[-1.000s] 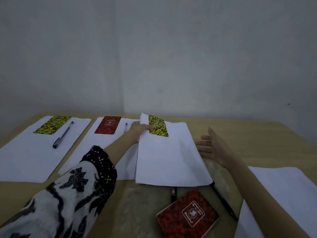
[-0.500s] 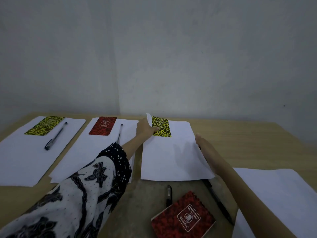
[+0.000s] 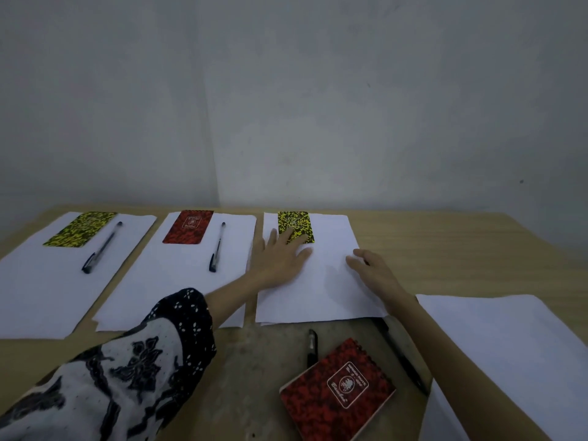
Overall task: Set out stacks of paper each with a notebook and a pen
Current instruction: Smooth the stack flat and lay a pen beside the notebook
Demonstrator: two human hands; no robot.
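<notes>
Both hands, left [image 3: 280, 261] and right [image 3: 375, 272], now flatten the paper stack [image 3: 321, 300] (fingers spread, gripping nothing).

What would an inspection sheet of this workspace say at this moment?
Surface: wooden table, worn patch at near edge.
Job's things: left stack and middle stack each carry notebook and pen; third stack has only a yellow notebook; fourth stack bare; red notebook and two pens wait.
Clutter: nothing seen.
Grippers: left hand flat on third stack; right hand at its right edge.
Cables: nothing seen.
Surroundings: plain grey walls.
</notes>
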